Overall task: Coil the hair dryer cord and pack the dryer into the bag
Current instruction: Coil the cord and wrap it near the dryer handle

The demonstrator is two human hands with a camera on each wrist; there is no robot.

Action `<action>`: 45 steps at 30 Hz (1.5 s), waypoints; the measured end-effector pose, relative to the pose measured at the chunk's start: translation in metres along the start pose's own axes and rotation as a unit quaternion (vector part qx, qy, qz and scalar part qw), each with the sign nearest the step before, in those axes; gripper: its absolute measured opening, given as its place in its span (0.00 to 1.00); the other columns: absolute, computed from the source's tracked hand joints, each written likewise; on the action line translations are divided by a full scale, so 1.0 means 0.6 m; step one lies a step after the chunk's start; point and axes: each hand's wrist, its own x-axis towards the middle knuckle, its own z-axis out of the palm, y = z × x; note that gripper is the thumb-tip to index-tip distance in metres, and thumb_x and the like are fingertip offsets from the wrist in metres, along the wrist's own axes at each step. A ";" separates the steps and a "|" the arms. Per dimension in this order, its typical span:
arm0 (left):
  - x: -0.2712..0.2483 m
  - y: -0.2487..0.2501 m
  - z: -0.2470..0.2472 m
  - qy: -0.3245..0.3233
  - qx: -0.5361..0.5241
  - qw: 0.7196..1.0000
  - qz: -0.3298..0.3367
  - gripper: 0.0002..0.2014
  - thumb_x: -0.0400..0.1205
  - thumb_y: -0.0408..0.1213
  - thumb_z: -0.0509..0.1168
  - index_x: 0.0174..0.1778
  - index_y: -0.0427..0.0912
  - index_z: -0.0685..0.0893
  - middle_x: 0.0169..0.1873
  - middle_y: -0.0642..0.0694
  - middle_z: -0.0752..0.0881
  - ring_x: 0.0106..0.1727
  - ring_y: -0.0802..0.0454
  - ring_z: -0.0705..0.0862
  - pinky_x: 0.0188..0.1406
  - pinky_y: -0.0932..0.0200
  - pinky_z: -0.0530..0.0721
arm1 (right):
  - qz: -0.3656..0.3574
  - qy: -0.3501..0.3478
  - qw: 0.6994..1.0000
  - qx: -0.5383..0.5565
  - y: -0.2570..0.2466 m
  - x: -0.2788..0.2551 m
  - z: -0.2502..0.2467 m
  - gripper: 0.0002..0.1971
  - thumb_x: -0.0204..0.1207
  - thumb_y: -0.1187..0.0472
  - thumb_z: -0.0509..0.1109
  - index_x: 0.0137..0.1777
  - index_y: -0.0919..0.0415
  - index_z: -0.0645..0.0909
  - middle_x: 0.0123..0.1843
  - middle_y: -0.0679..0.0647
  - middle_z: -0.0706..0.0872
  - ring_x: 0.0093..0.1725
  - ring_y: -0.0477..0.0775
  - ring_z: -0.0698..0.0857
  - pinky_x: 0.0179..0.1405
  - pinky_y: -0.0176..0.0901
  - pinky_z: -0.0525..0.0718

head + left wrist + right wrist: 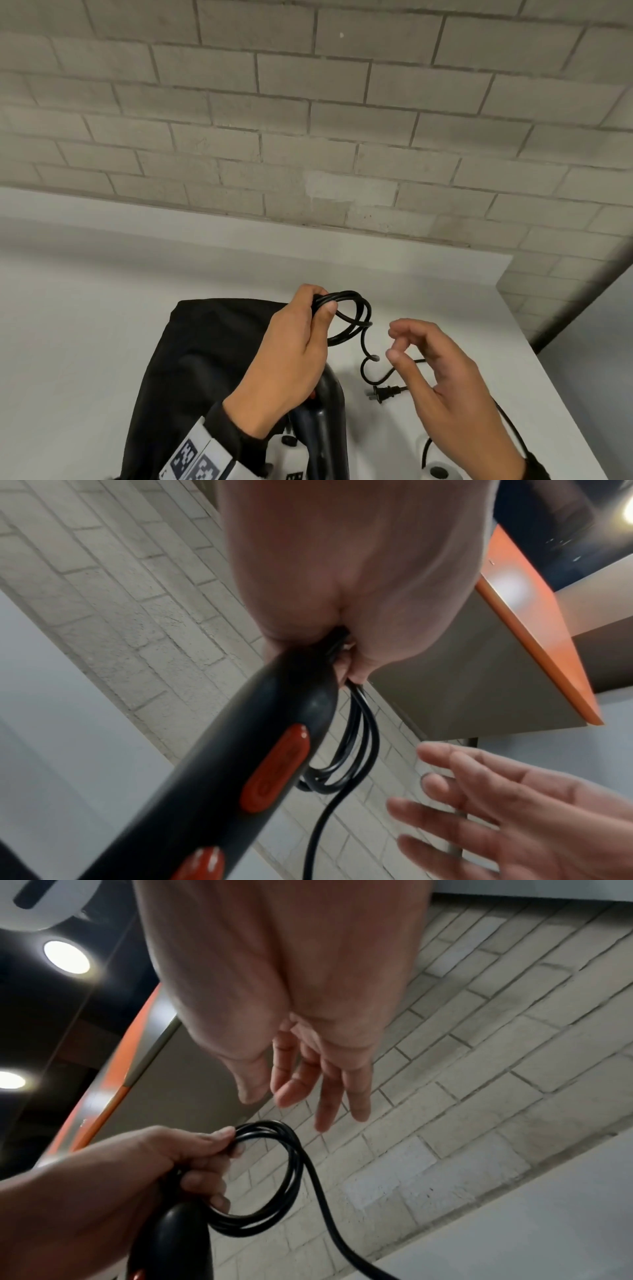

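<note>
My left hand [301,339] holds the black hair dryer's handle [322,435] together with a few loops of its black cord [356,315], thumb pressed on the coil. The handle [240,764] carries red buttons [274,769], and the coil [349,761] hangs beside it. The loose cord runs down to the plug [385,392] lying on the white table [102,325]. My right hand [442,373] hovers to the right of the coil, fingers relaxed and holding nothing. A black bag [205,359] lies flat on the table under my left hand. The loops [274,1177] show below my open right fingers [325,1091].
A grey brick wall [308,120] stands behind the table. The table's right edge [548,359] is near my right hand. White plastic objects [435,459] sit at the table's near edge. An orange-edged panel [534,631] shows to the side.
</note>
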 end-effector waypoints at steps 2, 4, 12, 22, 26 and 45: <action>0.002 -0.001 -0.004 0.000 -0.003 1.000 -0.004 0.06 0.88 0.46 0.57 0.49 0.51 0.77 0.21 0.46 0.76 0.24 0.50 0.77 0.28 0.56 0.76 | 0.006 -0.016 1.000 -0.020 0.002 0.001 0.006 0.14 0.79 0.49 0.69 0.63 0.40 0.74 0.62 0.35 0.80 0.69 0.38 0.77 0.63 0.21 0.71; 0.002 0.001 -0.003 -0.009 -0.008 1.000 -0.002 0.06 0.88 0.47 0.58 0.49 0.52 0.78 0.21 0.51 0.76 0.24 0.50 0.76 0.27 0.58 0.75 | 0.038 -0.039 0.998 0.020 0.008 0.005 0.016 0.19 0.77 0.49 0.70 0.66 0.41 0.70 0.69 0.31 0.77 0.73 0.31 0.72 0.66 0.18 0.68; -0.001 0.002 -0.003 -0.007 -0.021 1.000 0.001 0.07 0.88 0.46 0.58 0.49 0.50 0.79 0.22 0.52 0.74 0.25 0.59 0.71 0.27 0.60 0.72 | 0.073 -0.019 0.982 0.173 0.015 0.011 0.029 0.07 0.76 0.58 0.70 0.48 0.44 0.78 0.46 0.49 0.86 0.48 0.55 0.89 0.40 0.37 0.84; -0.004 0.014 -0.010 -0.085 -0.048 0.995 -0.014 0.08 0.78 0.35 0.62 0.50 0.52 0.76 0.26 0.51 0.69 0.28 0.57 0.67 0.27 0.61 0.70 | -0.128 0.056 0.989 -0.047 -0.022 0.007 0.001 0.07 0.76 0.63 0.71 0.52 0.55 0.88 0.41 0.45 0.82 0.32 0.44 0.78 0.32 0.28 0.74; -0.004 0.014 -0.002 -0.091 0.015 0.996 -0.009 0.13 0.76 0.42 0.70 0.52 0.56 0.74 0.29 0.56 0.69 0.29 0.59 0.68 0.29 0.65 0.72 | -0.154 0.049 0.985 -0.057 -0.047 0.026 -0.009 0.06 0.77 0.62 0.71 0.51 0.56 0.88 0.42 0.45 0.83 0.33 0.45 0.79 0.33 0.28 0.74; -0.021 0.029 0.015 -0.129 0.058 0.988 0.056 0.17 0.88 0.57 0.47 0.48 0.50 0.73 0.30 0.53 0.76 0.30 0.57 0.74 0.30 0.64 0.74 | -0.065 -0.011 0.998 0.020 -0.048 0.111 -0.015 0.04 0.76 0.60 0.74 0.46 0.48 0.86 0.42 0.40 0.88 0.40 0.45 0.84 0.39 0.27 0.76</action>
